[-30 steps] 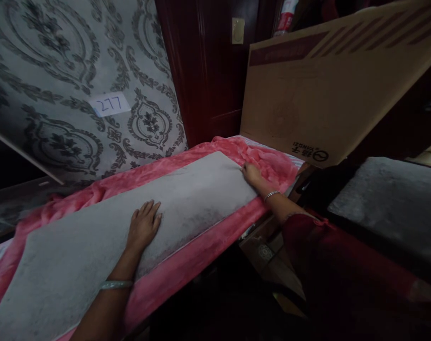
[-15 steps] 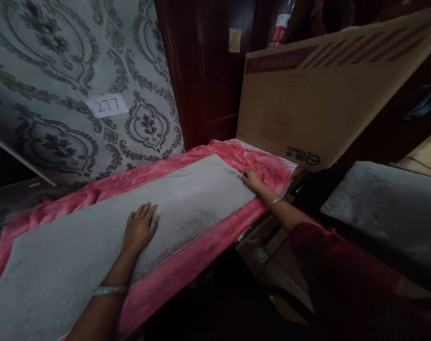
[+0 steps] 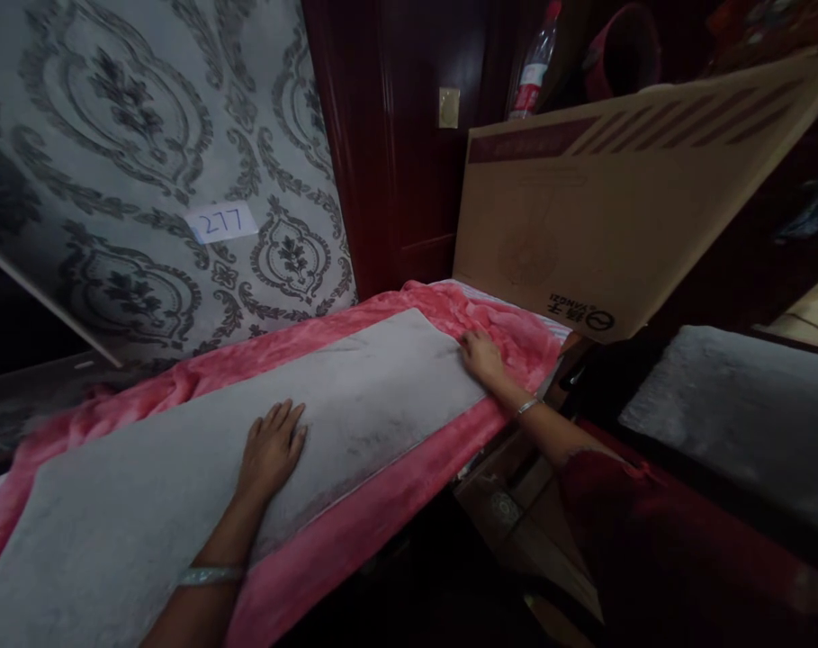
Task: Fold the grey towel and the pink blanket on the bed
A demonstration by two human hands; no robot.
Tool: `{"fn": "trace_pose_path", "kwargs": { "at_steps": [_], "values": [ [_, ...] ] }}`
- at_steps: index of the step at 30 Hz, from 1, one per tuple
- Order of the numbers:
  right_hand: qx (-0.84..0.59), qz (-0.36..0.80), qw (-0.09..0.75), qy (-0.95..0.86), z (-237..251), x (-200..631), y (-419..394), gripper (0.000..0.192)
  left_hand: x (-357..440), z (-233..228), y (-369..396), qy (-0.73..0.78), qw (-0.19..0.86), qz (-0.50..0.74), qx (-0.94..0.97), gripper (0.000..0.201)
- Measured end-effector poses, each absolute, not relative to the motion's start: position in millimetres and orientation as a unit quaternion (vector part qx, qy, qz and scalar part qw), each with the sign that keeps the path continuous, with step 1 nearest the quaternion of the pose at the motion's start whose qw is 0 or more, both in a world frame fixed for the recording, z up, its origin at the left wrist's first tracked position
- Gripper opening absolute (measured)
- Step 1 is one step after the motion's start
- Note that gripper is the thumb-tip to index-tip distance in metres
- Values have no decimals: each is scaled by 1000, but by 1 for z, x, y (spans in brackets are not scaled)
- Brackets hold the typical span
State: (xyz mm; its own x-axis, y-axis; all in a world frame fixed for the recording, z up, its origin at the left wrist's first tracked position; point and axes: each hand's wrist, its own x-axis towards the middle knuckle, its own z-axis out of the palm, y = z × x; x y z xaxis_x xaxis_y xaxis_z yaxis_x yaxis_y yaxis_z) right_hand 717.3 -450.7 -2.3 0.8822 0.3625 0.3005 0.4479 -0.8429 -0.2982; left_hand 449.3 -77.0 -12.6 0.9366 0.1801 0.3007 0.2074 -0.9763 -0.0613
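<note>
Cluttered home bedroom: blanket-covered bed (image 3: 382, 504), wallpaper (image 3: 145, 135)

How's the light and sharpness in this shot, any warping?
Head view: dim and grainy, dark at the bottom and right; the grey mat under the left hand is best lit; the box edges bow from wide-angle distortion; no glare.

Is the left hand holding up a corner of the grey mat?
No, the left hand lies flat, palm down, on the middle of the grey mat, which is spread over the pink blanket.

head view | worn on head | faces forward-down, tilted | close over grey mat (image 3: 260, 432)
</note>
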Motion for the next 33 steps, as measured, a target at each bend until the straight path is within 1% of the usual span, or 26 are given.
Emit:
{"fn": "trace_pose_path", "kwargs": {
  "at_steps": [5,9,13,15,17,19,21,25,29,33],
  "values": [
    [-913,-106,161,-360,-3,697,-420,31,449,-15,-76,-105,47,-138,-984,51],
    [-913,-111,151,-361,-14,689,-410,36,446,-13,-72,-112,35,-135,-984,50],
    [-918,-140,158,-337,-20,685,-411,40,457,-6,-78,-125,10,-141,-982,47],
    [-922,-154,159,-319,-23,684,-411,42,476,-1,-97,-90,-20,-146,-985,45],
    [-926,-155,161,-306,-25,684,-411,42,507,4,-127,-6,-64,-136,-989,45],
    [-927,-153,173,-296,-28,686,-411,40,544,7,-164,86,-103,-93,-986,49],
    [-925,-160,197,-282,-32,689,-413,39,583,7,-201,136,-117,-48,-983,55],
    [-916,-183,237,-266,-39,696,-415,42,647,3,-247,145,-103,6,-984,60],
    [-924,-171,221,-262,-40,696,-412,48,687,-3,-240,156,-56,3,-986,60],
    [-938,-126,186,-263,-35,693,-410,49,720,0,-204,83,-12,-3,-997,64]
  ]
}}
